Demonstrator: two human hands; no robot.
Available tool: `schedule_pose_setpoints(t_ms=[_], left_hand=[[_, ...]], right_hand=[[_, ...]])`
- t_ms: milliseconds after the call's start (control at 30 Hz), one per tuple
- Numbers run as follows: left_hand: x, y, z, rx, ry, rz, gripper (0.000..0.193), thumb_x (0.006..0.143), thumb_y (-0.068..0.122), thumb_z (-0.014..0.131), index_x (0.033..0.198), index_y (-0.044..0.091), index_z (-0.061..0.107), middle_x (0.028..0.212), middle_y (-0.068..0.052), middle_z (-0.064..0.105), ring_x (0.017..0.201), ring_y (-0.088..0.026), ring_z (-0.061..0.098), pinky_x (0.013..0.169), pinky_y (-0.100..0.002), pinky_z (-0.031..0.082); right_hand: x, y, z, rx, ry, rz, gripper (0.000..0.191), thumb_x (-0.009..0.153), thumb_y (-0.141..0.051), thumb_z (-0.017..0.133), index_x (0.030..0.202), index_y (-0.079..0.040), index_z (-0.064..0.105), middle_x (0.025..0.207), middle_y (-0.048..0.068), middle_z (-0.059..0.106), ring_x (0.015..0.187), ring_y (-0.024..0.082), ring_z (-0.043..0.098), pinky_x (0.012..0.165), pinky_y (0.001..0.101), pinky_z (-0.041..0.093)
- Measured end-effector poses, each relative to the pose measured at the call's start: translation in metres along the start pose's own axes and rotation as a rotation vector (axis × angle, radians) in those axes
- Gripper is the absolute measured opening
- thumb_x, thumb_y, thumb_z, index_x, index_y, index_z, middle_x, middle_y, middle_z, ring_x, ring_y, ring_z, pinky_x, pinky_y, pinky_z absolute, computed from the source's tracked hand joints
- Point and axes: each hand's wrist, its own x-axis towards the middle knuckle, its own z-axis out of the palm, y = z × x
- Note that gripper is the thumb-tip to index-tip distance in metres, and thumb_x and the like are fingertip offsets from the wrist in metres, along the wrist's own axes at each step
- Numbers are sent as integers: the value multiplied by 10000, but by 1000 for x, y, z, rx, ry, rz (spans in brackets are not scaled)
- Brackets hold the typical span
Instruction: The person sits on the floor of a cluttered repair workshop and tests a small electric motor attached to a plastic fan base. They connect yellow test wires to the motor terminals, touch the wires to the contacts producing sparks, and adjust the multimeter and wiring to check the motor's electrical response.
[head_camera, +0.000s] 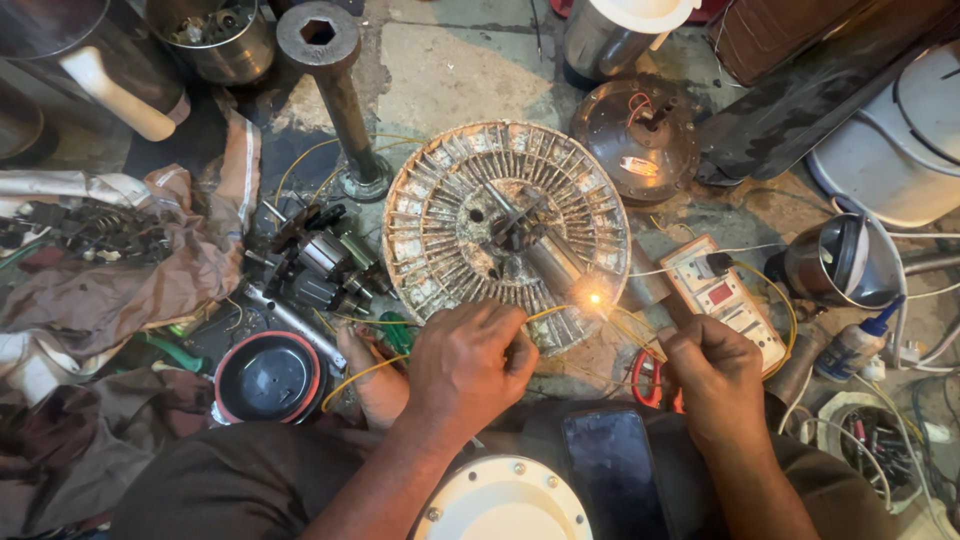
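Left hand (470, 365) pinches yellow wire (552, 313) steady at the glowing joint (595, 298) over the finned rotor disc (505, 232); right hand (712, 375), closed, grips the soldering iron (650, 318).

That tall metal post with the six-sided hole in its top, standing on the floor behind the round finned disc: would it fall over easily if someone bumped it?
Probably yes. The metal post is tall and slim on a small flared foot, so a knock near the top would likely tip it. It looks like solid, rusty steel, so probably heavy for its size and stiff. Once down, its round shaft might roll toward the finned disc.
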Motion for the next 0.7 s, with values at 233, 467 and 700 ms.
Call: schedule_pose_setpoints(t_ms=[233,467,700], left_hand=[[1,1,-1,-4,4,-5,135,789,127,727,780,81,601,714,-61,618,697,-278,651,662,-444,512],[0,1,0,7,-2,-12,150,787,128,729,761,79,590,703,-60,616,685,-277,648,651,-442,506],[0,0,0,0,-19,-14,160,801,128,734,755,77,589,690,-59,606,671,-267,645,648,-439,507]], right_hand=[[0,2,-1,-8,4,-3,268,959,-70,663,702,-40,595,703,12,641,484,92,533,434,251,421],[-1,-1,1,27,1,3,269,955,-60,655,694,-39,591,625,22,576,473,92,531,407,251,417],[-1,-1,2,43,-2,-1,274,955,-52,652,690,-34,584,637,18,581,484,86,526,426,241,410]])
